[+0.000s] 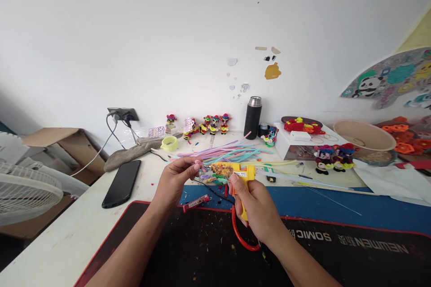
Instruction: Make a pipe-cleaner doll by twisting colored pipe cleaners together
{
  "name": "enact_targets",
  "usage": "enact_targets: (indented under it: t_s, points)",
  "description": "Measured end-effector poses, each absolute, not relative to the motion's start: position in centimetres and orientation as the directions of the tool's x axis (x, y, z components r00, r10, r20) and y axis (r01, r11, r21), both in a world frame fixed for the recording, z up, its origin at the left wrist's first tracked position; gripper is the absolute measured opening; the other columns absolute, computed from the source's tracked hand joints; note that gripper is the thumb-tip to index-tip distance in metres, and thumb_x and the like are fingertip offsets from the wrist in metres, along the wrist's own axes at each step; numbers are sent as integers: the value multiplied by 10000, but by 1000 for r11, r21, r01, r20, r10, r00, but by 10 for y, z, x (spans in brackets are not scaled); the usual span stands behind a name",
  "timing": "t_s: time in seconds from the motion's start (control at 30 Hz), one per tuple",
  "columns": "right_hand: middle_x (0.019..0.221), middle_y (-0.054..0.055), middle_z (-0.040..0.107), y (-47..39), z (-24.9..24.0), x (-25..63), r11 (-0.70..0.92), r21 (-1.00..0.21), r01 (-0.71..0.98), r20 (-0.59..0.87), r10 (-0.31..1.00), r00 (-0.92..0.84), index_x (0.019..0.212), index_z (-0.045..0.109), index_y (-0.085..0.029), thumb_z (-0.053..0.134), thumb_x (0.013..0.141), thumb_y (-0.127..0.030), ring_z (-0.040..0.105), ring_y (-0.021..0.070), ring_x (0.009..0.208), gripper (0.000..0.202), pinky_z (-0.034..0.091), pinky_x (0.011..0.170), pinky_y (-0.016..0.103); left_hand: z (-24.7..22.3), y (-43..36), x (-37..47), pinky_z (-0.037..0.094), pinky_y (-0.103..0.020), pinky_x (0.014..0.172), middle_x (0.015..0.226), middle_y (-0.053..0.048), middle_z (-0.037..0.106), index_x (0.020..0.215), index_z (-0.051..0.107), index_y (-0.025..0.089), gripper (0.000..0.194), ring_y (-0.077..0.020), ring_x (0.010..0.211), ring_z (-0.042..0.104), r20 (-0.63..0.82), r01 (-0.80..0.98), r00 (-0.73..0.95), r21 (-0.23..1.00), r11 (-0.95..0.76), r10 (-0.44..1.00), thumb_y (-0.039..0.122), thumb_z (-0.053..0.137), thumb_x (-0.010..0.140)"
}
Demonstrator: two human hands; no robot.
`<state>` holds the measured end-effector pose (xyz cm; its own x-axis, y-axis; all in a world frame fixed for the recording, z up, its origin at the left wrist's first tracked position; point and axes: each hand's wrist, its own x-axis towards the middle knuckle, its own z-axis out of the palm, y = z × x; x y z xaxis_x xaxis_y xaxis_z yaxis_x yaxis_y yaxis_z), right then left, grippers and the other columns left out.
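Observation:
My right hand (254, 204) is wrapped round the grip of a yellow hot glue gun (247, 172), whose nozzle end is stained brown and points left. In front of that nozzle, my left hand (177, 179) pinches a small pink fuzzy piece (198, 164) between thumb and fingertips. The piece is at the nozzle tip; whether they touch I cannot tell. Behind the hands lies a bundle of pastel pipe cleaners (232, 150). Below the gun is a red-handled tool (240, 235), partly hidden, and a small pink tube (196, 203) lies to its left.
A black phone (121, 184) and a driftwood piece (131, 154) lie at left, near a white fan (27, 193). Several fuzzy figurines (215, 124) stand along the wall beside a black thermos (253, 119). A beige bowl (365, 134) sits at right. The black mat (303, 260) covers the front.

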<state>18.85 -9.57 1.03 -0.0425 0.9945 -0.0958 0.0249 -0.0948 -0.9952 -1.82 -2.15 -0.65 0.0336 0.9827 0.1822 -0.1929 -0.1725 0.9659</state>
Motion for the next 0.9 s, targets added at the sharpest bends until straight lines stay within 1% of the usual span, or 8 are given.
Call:
enact_targets:
  t_s: [0.2,0.4,0.6,0.9]
  points:
    - [441,-42,460,-97,9,189,-64,-996,59,-66,997,-30,731,561,-202,492,882,-810,412,99,333,631,314,380,235,-5,-24,-16,425,-239,567,747,-43,723,819,811,186,243,-125,627,558,182,-216,33,961,-171,983,370,907,693]
    - [431,-37,462,-100,11,188,-53,-996,68,-54,998,-23,714,559,-206,489,888,-805,413,105,330,627,316,392,249,2,-25,-15,429,-238,554,744,-45,715,806,808,176,268,-123,616,559,185,-249,-6,952,-181,983,369,922,660]
    - [351,-36,384,-102,14,188,-66,-990,123,-71,997,-40,613,520,-225,461,901,-804,406,123,324,650,344,424,267,5,-25,-17,438,-243,568,762,-55,722,812,806,171,273,-128,624,565,203,-244,-32,948,-205,979,370,915,661]
    - [342,-30,398,-104,9,186,-51,-990,131,-55,998,-26,616,533,-230,453,868,-845,393,121,299,669,315,383,269,7,-25,-19,420,-248,563,739,-54,720,851,816,174,293,-132,617,564,196,-259,-47,945,-201,980,378,914,664]
